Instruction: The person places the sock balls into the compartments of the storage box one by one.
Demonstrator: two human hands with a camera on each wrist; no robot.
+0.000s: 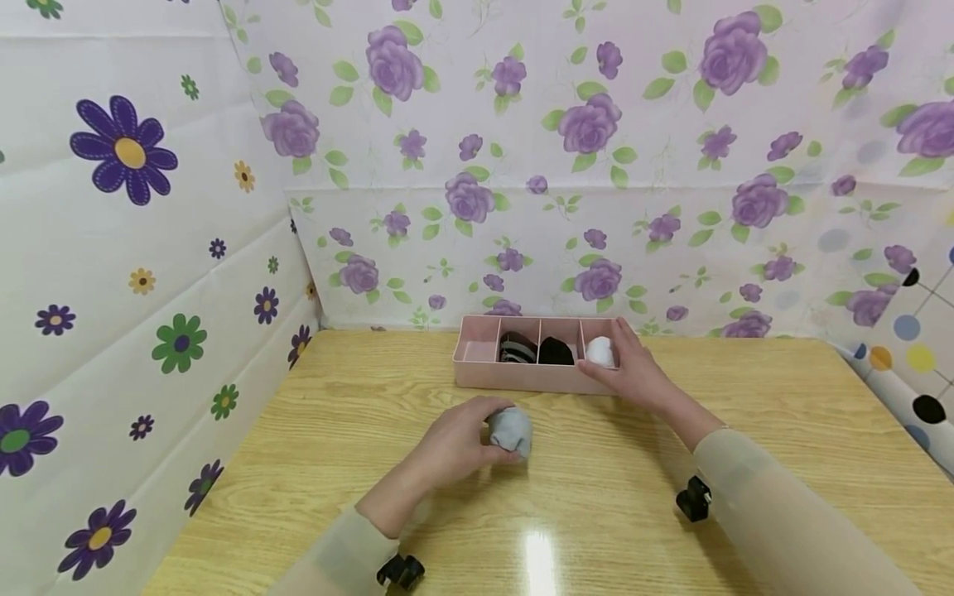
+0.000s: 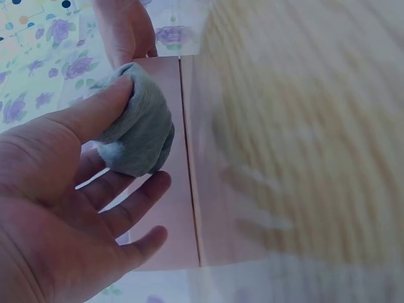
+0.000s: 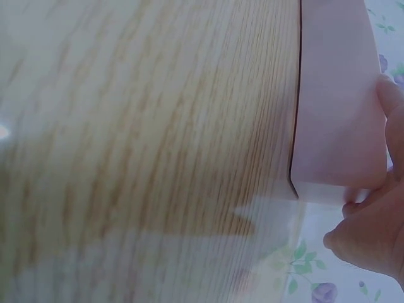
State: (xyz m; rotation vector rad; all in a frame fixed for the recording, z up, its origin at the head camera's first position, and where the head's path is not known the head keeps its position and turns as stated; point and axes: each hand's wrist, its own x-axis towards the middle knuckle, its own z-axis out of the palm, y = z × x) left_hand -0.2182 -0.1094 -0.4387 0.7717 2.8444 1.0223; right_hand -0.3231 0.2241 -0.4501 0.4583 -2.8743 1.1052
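Note:
My left hand pinches a balled grey sock between thumb and fingers, over the table in front of the pink divided box. In the left wrist view the thumb lies across the sock, and the little finger stands away from it. At the box's right end, my right hand grips the wall, its thumb at the front rim. A white balled sock lies in the compartment beside that hand. A black bundle and a dark striped one fill the two middle compartments.
The leftmost compartment of the box shows its bare pink inside. Wood-grain table extends around the box. Flowered sheets hang behind and at the left, with a dotted cloth at the right.

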